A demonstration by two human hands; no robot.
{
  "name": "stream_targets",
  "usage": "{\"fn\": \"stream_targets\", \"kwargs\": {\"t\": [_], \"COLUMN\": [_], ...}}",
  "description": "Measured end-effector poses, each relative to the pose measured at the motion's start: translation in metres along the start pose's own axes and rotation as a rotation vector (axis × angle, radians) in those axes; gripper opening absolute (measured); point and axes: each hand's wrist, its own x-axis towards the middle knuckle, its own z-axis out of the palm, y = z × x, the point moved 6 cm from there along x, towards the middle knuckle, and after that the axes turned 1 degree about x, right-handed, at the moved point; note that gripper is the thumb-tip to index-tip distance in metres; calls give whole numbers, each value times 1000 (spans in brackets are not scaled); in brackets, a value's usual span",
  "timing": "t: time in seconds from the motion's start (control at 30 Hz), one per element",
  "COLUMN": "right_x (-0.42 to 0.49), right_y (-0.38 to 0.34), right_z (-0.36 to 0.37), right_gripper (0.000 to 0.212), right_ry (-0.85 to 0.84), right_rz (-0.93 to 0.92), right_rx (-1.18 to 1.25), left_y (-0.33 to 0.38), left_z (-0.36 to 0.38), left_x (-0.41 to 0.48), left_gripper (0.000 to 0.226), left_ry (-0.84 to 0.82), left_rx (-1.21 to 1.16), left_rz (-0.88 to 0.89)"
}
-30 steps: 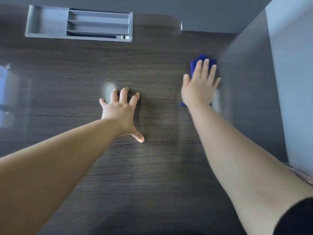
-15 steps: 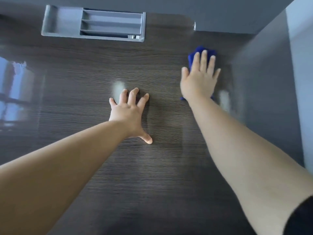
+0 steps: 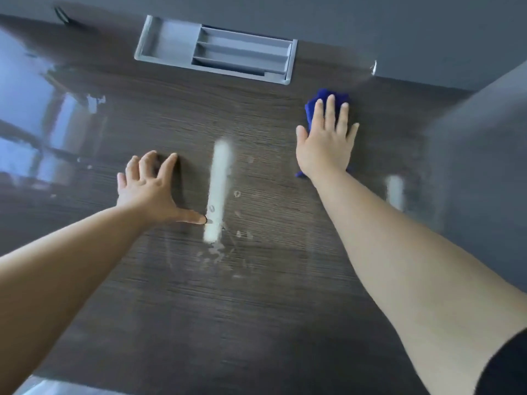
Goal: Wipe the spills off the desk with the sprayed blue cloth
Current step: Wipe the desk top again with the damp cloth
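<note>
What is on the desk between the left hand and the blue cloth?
In the head view, between the left hand and the blue cloth under the right hand, the desk shows small droplets and a long pale streak.

No text, label, brand, number or sign can be read anywhere in the head view: the dark wood-grain desk (image 3: pixel 271 295) shows only grain, glare and pale smears, the grey recessed tray (image 3: pixel 168 42) set into it is plain, the blue cloth (image 3: pixel 312 109) carries no tag or print that shows, and the grey panels behind are blank
</note>
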Motion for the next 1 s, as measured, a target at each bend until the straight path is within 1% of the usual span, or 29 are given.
{"fn": "stream_targets", "kwargs": {"t": [0.03,0.1,0.13,0.17,0.2,0.23,0.27,0.3,0.37,0.4,0.43,0.47,0.5,0.53,0.6,0.67,0.7,0.73,0.77,0.8,0.83,0.9,0.93,0.97,1.0], "right_x": [-14,-60,-84,-96,-95,-83,-64,-42,-2,8,10,7,-2,-18,-55,-73,-69,-57,-40,-20,-3,15,13,5,-7], "right_y": [-26,-64,-70,-65,-54,-41,-30,-21,-21,-31,-46,-69,-92,-112,-136,-128,-114,-96,-81,-70,-67,-85,-104,-126,-148], "right_z": [7,22,26,28,26,23,20,15,6,6,8,14,20,25,34,34,31,27,21,16,14,15,18,22,29], "right_gripper": [61,60,58,57,56,55,54,54,56,57,59,60,60,60,59,55,53,51,50,51,52,55,57,58,59], "right_ry": [-20,-82,-103,-113,-129,-113,-93,-86,-55,-30,-16,-20,-27,-36,-74,-123,-139,-118,-92,-82,-67,-1,13,9,-5], "right_rz": [-106,-439,-619,-754,-835,-846,-789,-668,-339,-203,-120,-108,-164,-274,-591,-916,-1016,-1046,-996,-875,-707,-393,-313,-304,-364], "right_rx": [-1,-19,-50,-78,-101,-134,-152,-142,-78,-59,-45,-31,-27,-30,-37,-69,-76,-91,-95,-82,-64,-63,-66,-62,-57], "left_y": [-5,-6,-6,-5,-4,-3,-4,-3,-2,-1,0,-1,-1,0,0,0,-1,0,0,0,0,0,0,0,-1], "left_z": [2,4,5,5,5,4,3,3,3,3,3,3,3,2,1,3,4,4,5,4,4,4,4,4,5], "left_x": [1,2,3,5,6,8,8,9,10,9,9,10,10,9,8,8,8,8,8,8,8,8,8,8,8], "left_gripper": [140,144,145,146,146,146,146,146,147,147,148,148,148,147,147,146,146,147,147,147,147,147,147,147,147], "left_ry": [-18,-36,-38,-36,-38,-43,-56,-69,-94,-107,-113,-111,-109,-112,-119,-130,-134,-138,-142,-143,-147,-152,-150,-145,-138], "left_rx": [-10,-27,-29,-21,-9,6,16,23,27,27,27,26,26,24,22,17,15,17,19,20,16,6,5,5,6], "left_rz": [-19,-37,-43,-44,-47,-49,-51,-50,-50,-51,-52,-54,-54,-54,-53,-50,-50,-48,-46,-46,-45,-40,-36,-33,-34]}}
